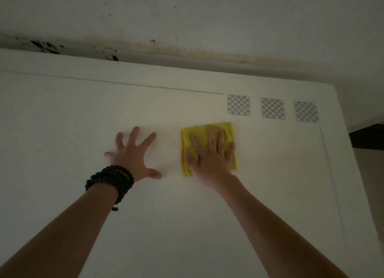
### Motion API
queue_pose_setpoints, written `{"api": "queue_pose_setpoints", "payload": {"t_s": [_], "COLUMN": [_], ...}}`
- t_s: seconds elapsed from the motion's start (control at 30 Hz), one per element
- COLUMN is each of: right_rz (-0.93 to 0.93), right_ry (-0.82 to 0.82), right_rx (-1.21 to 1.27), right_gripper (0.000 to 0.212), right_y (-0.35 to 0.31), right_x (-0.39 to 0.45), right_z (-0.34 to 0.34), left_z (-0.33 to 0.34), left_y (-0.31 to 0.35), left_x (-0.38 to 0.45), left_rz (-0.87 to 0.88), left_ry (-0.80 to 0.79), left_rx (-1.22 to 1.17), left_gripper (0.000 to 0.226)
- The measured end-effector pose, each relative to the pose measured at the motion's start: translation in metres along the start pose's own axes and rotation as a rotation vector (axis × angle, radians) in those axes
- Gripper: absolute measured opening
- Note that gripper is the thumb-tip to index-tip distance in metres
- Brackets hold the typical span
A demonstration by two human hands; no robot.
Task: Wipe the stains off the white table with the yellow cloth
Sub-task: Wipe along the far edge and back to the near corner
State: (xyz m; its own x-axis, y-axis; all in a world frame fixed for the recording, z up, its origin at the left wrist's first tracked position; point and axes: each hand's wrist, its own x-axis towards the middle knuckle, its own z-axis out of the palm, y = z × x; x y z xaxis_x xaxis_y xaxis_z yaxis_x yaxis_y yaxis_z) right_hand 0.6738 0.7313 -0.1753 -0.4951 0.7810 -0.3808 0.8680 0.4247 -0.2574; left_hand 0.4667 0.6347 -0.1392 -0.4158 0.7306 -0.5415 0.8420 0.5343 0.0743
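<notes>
The right hand lay flat, fingers spread wide, palm down on the cloth, pressing it against the table without gripping it. The cloth, a folded yellow square, sat right of the table's centre, toward the far side. Just left of it, apart from the cloth, the left hand rested on the bare tabletop with fingers splayed wide, holding nothing. A dark bead bracelet wrapped that wrist. Beyond the cloth, near the far right corner, three checkered squares stood in a row. Behind the table rose a stained wall.
</notes>
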Motion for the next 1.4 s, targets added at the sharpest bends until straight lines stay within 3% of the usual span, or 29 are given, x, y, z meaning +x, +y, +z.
{"api": "queue_pose_setpoints", "payload": {"t_s": [0.27, 0.5, 0.67, 0.97, 1.2, 1.4], "right_rz": [0.003, -0.016, -0.013, 0.002, -0.105, -0.09], "right_ry": [0.003, -0.024, -0.043, -0.171, -0.187, -0.199], "right_rx": [-0.038, 0.003, 0.008, -0.02, -0.048, -0.077], "right_gripper": [0.069, 0.069, 0.07, 0.073, 0.072, 0.071], "right_y": [-0.03, -0.052, -0.073, -0.191, -0.319, -0.372], "right_x": [0.053, -0.005, -0.059, -0.149, -0.183, -0.168], "right_z": [-0.008, 0.017, 0.043, 0.106, 0.16, 0.169], "left_z": [0.002, 0.006, 0.033, 0.066, 0.097, 0.099], "left_y": [-0.002, 0.0, -0.024, -0.174, -0.318, -0.35], "left_x": [0.002, -0.006, -0.062, -0.165, -0.21, -0.199], "left_rz": [-0.004, 0.029, 0.216, 0.249, -0.012, -0.006], "left_ry": [0.002, 0.02, 0.192, 0.243, 0.015, 0.038], "left_rx": [-0.016, -0.021, -0.024, -0.059, 0.017, -0.016], "left_gripper": [0.121, 0.112, 0.087, 0.088, 0.11, 0.115]}}
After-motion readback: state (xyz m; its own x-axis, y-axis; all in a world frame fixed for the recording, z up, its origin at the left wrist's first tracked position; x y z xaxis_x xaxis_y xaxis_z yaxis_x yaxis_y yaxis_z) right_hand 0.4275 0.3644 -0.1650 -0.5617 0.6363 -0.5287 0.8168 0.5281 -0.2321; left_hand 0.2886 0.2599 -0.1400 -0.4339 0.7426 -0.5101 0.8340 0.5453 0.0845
